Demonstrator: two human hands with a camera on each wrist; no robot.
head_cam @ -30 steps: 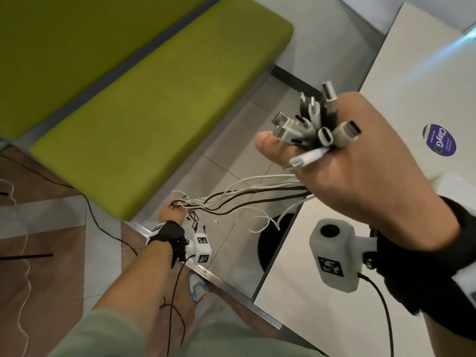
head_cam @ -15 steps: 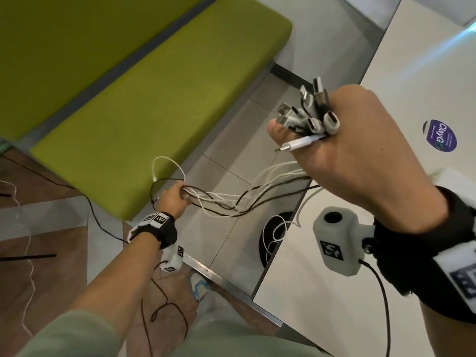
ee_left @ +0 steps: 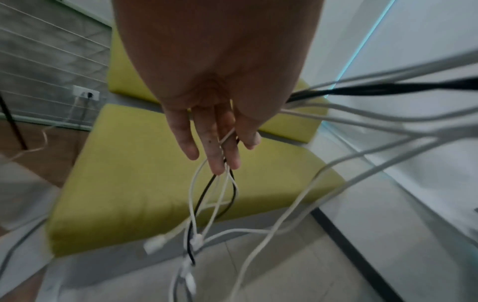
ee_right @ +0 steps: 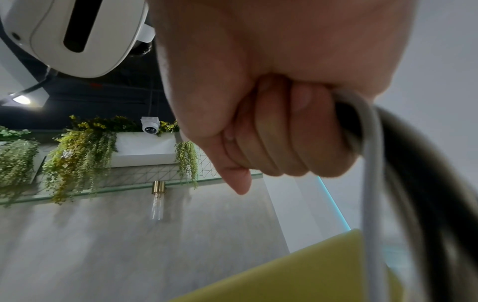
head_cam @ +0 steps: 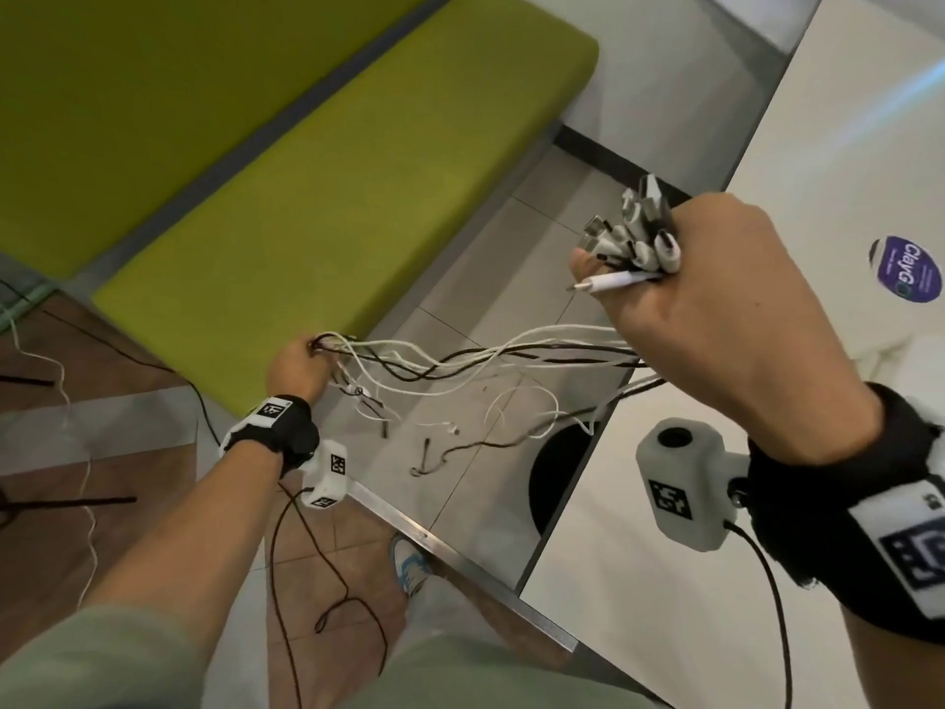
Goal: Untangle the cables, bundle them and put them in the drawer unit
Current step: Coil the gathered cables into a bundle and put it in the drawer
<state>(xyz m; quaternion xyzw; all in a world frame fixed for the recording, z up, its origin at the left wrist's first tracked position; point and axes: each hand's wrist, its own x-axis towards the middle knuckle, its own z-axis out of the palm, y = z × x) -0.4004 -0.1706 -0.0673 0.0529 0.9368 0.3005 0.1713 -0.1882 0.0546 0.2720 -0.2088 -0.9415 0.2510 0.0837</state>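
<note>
My right hand (head_cam: 716, 309) is raised in a fist over the table edge and grips a bunch of black and white cables (head_cam: 486, 355) just below their plugs (head_cam: 634, 237), which stick up above the thumb. In the right wrist view the fingers (ee_right: 271, 139) are curled round the cables (ee_right: 369, 143). The strands sag across to my left hand (head_cam: 296, 365), low beside the bench. There the cables (ee_left: 362, 114) run through the left hand (ee_left: 220, 132), pinched between thumb and fingers. Their loose ends (ee_left: 196, 241) dangle below. No drawer unit is in view.
A long green bench (head_cam: 332, 197) fills the upper left. A white table (head_cam: 844, 145) with a purple sticker (head_cam: 909, 268) is on the right, its black round base (head_cam: 557, 468) on the tiled floor. My shoe (head_cam: 409, 560) is by a metal floor strip.
My left hand has slid further along the cables, away from the right hand, and the loop above it is gone. The strands now span wider and loose ends hang free. The right hand kept its grip.
</note>
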